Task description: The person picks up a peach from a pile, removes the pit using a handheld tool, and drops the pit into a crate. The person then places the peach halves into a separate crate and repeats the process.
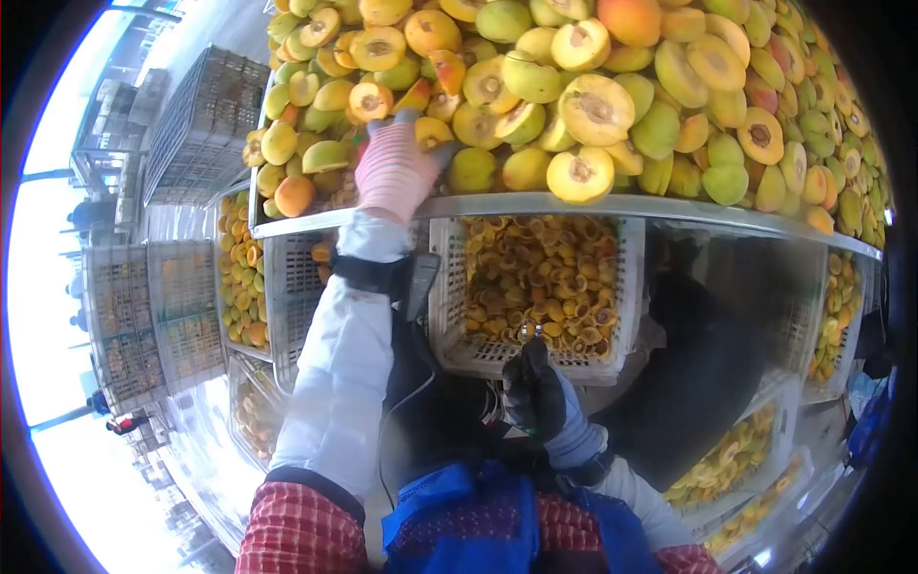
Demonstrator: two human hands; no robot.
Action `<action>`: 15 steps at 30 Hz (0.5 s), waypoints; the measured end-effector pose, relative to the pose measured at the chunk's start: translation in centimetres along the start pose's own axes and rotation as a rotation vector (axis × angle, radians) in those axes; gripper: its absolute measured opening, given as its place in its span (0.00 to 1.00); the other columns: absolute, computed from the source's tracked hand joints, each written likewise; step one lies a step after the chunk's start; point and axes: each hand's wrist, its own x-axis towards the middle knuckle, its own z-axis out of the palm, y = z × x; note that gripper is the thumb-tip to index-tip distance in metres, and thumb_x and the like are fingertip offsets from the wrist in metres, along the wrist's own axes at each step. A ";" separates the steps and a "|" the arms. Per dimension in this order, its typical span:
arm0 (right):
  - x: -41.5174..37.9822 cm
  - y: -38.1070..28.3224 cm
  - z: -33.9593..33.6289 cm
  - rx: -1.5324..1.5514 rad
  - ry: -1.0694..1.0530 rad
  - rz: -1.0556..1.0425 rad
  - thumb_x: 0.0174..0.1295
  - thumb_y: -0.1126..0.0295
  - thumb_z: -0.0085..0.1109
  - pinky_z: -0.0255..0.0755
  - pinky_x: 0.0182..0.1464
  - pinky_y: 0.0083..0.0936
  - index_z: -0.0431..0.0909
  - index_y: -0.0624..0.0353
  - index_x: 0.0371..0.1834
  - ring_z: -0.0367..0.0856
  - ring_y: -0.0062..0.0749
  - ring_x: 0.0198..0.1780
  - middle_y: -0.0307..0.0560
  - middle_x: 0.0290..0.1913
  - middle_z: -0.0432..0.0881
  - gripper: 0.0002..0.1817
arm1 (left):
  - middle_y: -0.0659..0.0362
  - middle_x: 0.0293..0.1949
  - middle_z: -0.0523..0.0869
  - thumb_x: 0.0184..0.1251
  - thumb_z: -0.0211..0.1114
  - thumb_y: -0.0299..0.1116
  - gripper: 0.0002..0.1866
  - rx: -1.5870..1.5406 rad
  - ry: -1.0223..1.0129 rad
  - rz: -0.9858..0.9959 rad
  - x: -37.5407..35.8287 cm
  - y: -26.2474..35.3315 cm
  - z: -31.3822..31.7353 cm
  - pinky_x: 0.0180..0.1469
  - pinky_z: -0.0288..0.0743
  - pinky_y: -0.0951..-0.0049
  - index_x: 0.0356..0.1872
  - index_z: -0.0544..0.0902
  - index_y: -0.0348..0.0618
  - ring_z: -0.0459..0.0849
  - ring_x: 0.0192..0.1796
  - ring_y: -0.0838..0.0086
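My left hand (397,172), in a pink-striped glove with grey fingertips, reaches over the table's metal rim into a heap of halved yellow peaches (588,110). Its fingers and thumb are spread against the fruit at the near left edge of the heap; I see nothing gripped in them. Many halves lie cut side up with the pit showing. Lower down, my right hand (535,392) wears a dark glove and is closed around a small metal-tipped tool (531,330). Most of the tool is hidden in the fist. Its tip points towards a white crate (445,287) below the table.
Inside that crate lie hollowed peach pieces (540,273). The metal table rim (574,204) runs across in front of me. Crates of peaches (244,273) stand at left, others (732,459) at lower right. Stacked crates (206,129) rise further left. A cable (387,430) hangs by my left arm.
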 end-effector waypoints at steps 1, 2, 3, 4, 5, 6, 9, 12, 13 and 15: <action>0.2 -0.4 0.0 -0.013 0.015 0.023 0.65 0.40 0.45 0.54 0.14 0.15 0.74 0.54 0.35 0.61 0.19 0.13 0.35 0.18 0.68 0.26 | 0.45 0.50 0.80 0.50 0.72 0.47 0.34 -0.098 0.021 0.122 0.5 -1.7 1.1 0.54 0.74 0.61 0.57 0.72 0.41 0.80 0.53 0.54; 0.2 -0.6 0.0 -0.027 0.030 0.052 0.64 0.39 0.47 0.55 0.14 0.15 0.74 0.54 0.36 0.61 0.20 0.13 0.35 0.19 0.68 0.26 | 0.47 0.47 0.80 0.49 0.74 0.37 0.31 -0.545 -0.162 0.090 0.9 -3.0 2.1 0.52 0.75 0.67 0.55 0.72 0.39 0.81 0.49 0.59; -0.2 -0.9 0.6 -0.065 0.056 -0.003 0.65 0.40 0.47 0.55 0.14 0.16 0.73 0.55 0.37 0.61 0.20 0.13 0.35 0.19 0.68 0.26 | 0.48 0.46 0.81 0.49 0.73 0.34 0.29 -0.609 -0.083 0.098 -0.2 -2.4 1.4 0.52 0.75 0.68 0.54 0.73 0.39 0.81 0.48 0.62; -0.7 -1.3 1.7 -0.105 0.082 -0.061 0.65 0.41 0.46 0.55 0.14 0.16 0.73 0.56 0.38 0.61 0.20 0.13 0.36 0.19 0.68 0.26 | 0.50 0.45 0.81 0.50 0.73 0.31 0.28 -0.672 -0.002 0.108 -2.2 -1.2 -0.4 0.51 0.75 0.69 0.53 0.73 0.38 0.81 0.47 0.64; -1.1 -1.6 2.3 -0.142 0.110 -0.123 0.66 0.42 0.46 0.54 0.14 0.17 0.72 0.57 0.40 0.62 0.20 0.13 0.36 0.19 0.69 0.26 | 0.51 0.44 0.81 0.50 0.72 0.29 0.26 -0.738 0.078 0.122 -4.4 -0.3 -1.6 0.50 0.75 0.71 0.52 0.74 0.37 0.81 0.47 0.67; -1.3 -1.6 2.3 -0.163 0.057 -0.242 0.66 0.46 0.48 0.58 0.16 0.17 0.72 0.59 0.42 0.64 0.20 0.15 0.37 0.20 0.70 0.24 | 0.53 0.43 0.81 0.52 0.71 0.28 0.23 -0.873 0.016 0.106 -6.5 0.0 -2.0 0.50 0.75 0.72 0.50 0.75 0.37 0.80 0.46 0.71; -2.0 -0.9 2.0 -0.281 -0.025 -0.476 0.66 0.59 0.52 0.67 0.29 0.21 0.71 0.65 0.50 0.73 0.26 0.27 0.43 0.28 0.76 0.20 | 0.58 0.42 0.81 0.57 0.68 0.27 0.18 -1.224 -0.334 -0.075 -13.5 0.7 -2.3 0.48 0.74 0.74 0.49 0.77 0.36 0.79 0.46 0.76; -1.8 0.3 2.1 -0.750 0.060 -0.677 0.62 0.65 0.58 0.74 0.41 0.31 0.74 0.67 0.52 0.82 0.37 0.38 0.53 0.37 0.82 0.20 | 0.60 0.43 0.81 0.63 0.65 0.34 0.19 -1.380 -0.520 -0.293 -18.2 1.8 -2.3 0.48 0.73 0.78 0.52 0.76 0.36 0.78 0.44 0.79; -2.1 -0.1 2.3 -0.956 0.064 -0.651 0.62 0.67 0.56 0.74 0.43 0.31 0.71 0.68 0.55 0.82 0.37 0.40 0.54 0.39 0.82 0.21 | 0.60 0.42 0.81 0.66 0.62 0.41 0.20 -1.463 -0.561 -0.410 -19.0 2.2 -2.6 0.48 0.73 0.79 0.52 0.76 0.37 0.78 0.44 0.80; -3.2 -1.0 2.7 -1.370 0.064 -0.583 0.63 0.71 0.53 0.74 0.46 0.29 0.65 0.71 0.60 0.81 0.38 0.45 0.55 0.45 0.81 0.23 | 0.60 0.42 0.82 0.68 0.59 0.46 0.22 -1.627 -0.528 -0.491 -20.3 2.7 -1.9 0.47 0.74 0.80 0.52 0.77 0.38 0.79 0.44 0.80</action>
